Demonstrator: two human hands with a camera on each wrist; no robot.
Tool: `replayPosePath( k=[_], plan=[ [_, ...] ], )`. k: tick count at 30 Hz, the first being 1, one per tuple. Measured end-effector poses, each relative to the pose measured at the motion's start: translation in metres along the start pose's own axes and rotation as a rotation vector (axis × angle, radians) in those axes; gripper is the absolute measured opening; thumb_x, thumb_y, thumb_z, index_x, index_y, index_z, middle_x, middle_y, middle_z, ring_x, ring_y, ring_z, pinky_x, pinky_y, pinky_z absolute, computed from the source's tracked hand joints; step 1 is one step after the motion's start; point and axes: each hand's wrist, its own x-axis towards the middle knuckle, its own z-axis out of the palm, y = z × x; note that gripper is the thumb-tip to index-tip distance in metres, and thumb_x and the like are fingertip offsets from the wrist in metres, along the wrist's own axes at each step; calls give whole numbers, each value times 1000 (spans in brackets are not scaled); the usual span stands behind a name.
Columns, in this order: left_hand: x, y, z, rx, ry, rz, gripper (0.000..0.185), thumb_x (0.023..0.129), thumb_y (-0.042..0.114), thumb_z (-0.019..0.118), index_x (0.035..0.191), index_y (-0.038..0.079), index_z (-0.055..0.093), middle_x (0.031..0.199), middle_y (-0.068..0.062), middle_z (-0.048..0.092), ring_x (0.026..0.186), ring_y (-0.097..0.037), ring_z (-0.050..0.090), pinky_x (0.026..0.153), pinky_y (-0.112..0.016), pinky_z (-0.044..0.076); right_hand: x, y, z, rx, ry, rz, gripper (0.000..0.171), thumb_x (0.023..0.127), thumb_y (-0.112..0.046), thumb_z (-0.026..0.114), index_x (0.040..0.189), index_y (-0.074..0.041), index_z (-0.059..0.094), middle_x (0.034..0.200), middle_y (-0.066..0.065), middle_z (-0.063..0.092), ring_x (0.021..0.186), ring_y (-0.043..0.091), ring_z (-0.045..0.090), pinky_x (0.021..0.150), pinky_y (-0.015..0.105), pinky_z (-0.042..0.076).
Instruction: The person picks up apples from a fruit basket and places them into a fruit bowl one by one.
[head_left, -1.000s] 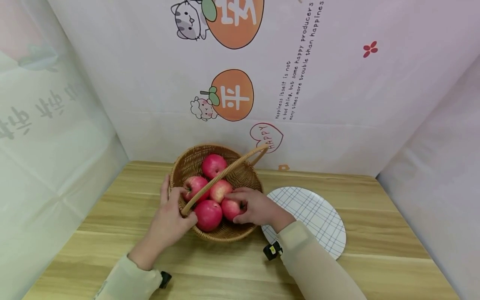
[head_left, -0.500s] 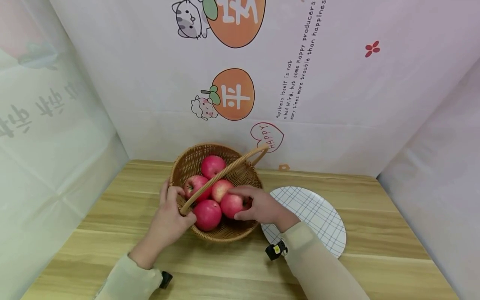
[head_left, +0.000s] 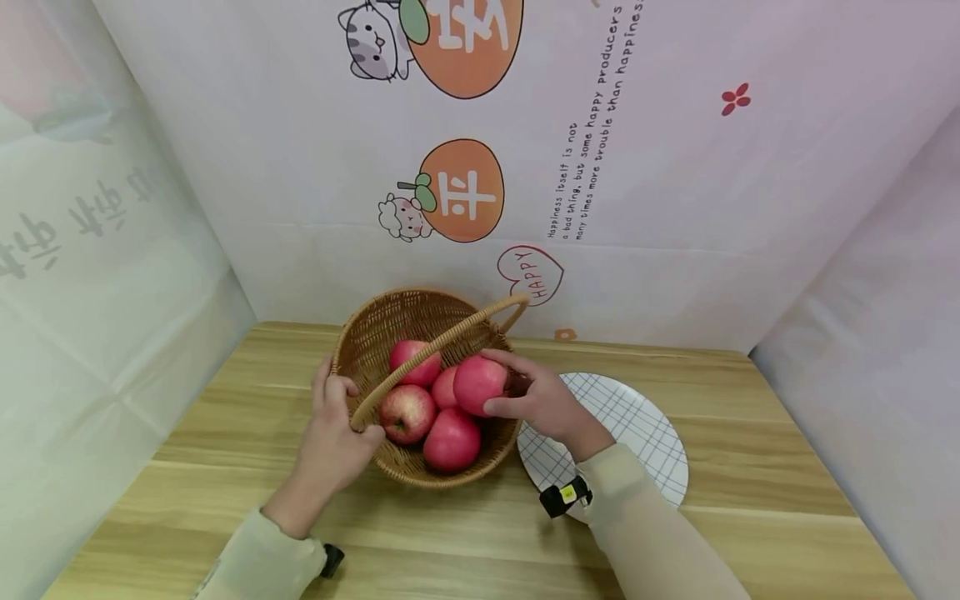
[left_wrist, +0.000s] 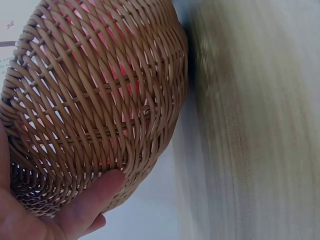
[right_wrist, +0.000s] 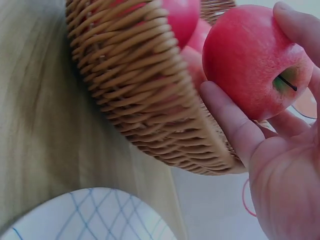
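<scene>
A round wicker basket (head_left: 367, 333) with an arched handle (head_left: 442, 340) holds several red apples. My left hand (head_left: 333, 433) grips the basket's left rim near the handle's foot; in the left wrist view its fingers (left_wrist: 92, 200) lie against the woven wall (left_wrist: 100, 90). Over the basket's right side, my right hand (head_left: 551, 404) holds a red apple (head_left: 480, 385) between thumb and fingers. The right wrist view shows that apple (right_wrist: 250, 60) stem side towards the palm, above the rim. Below and left of it lie other apples, among them a paler one (head_left: 407, 414) and a red one (head_left: 452, 440).
A white plate (head_left: 637, 433) with a blue grid pattern lies right of the basket, partly under the right forearm. The wooden table (head_left: 757, 467) ends at a printed white cloth (head_left: 660, 167) behind, with pale cloth walls at both sides.
My right hand has lifted its apple up from among the others and slightly to the right. The remaining apples have rolled and shifted towards the front of the basket. My left hand keeps its grip.
</scene>
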Motion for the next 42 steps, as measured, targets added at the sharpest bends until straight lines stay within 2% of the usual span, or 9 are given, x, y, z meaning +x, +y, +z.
replayPosePath(
  k=[5,8,14,21,26,31,33,38,42],
  plan=[
    [0,1,0,23,-4,-13,53,67,0,66,110,5,37,165,-1,-5,60,-27,49,49,-35,41,-4,-6,-13,41,29,-23,69,85,-14,79,148,-17,50,142,6,50,116,33,58,88,46,51],
    [1,2,-1,48,-10,-4,54,68,0,67,115,2,41,165,8,-6,58,-23,47,49,-35,41,-9,-12,-25,74,55,-25,70,86,-15,78,149,-17,48,143,7,47,120,34,56,89,46,51],
    [1,0,-5,107,-36,34,56,71,3,66,124,1,47,166,6,1,60,-23,49,47,-34,39,-19,-24,-54,91,137,0,70,87,-17,76,150,-22,45,146,10,45,123,37,52,89,45,51],
    [2,-5,-6,117,-40,64,59,70,6,64,126,7,49,165,-1,10,54,-19,45,45,-33,37,-27,-20,-87,-101,249,163,70,87,-22,78,149,-25,47,144,9,44,124,38,45,82,43,55],
    [2,-7,-6,104,-31,73,62,69,7,64,128,4,49,164,-7,11,59,-20,50,48,-33,38,-29,-9,-97,-267,225,273,71,84,-25,80,148,-21,49,142,12,44,122,41,44,78,42,56],
    [2,-10,-8,94,-18,65,61,69,6,64,129,5,52,162,-11,13,80,-33,61,54,-36,42,-31,3,-98,-360,189,364,74,82,-26,81,148,-16,48,134,18,50,112,41,51,73,40,56],
    [1,-11,-9,84,-23,56,62,70,6,64,130,5,51,162,-12,12,80,-34,61,55,-36,43,-31,7,-96,-382,184,401,74,82,-25,81,148,-16,49,130,18,53,109,39,53,72,39,56],
    [1,-14,-12,32,-60,-7,66,71,5,64,135,5,47,163,-10,7,56,-20,50,49,-34,40,-28,15,-87,-456,156,462,73,81,-22,80,146,-12,50,129,18,56,105,34,56,69,39,55],
    [2,-19,-13,14,-63,-44,67,71,6,63,136,9,47,162,-12,8,52,-19,44,47,-34,38,-25,15,-79,-536,143,473,73,82,-25,80,146,-9,49,131,20,56,103,34,56,69,41,55]
  ],
)
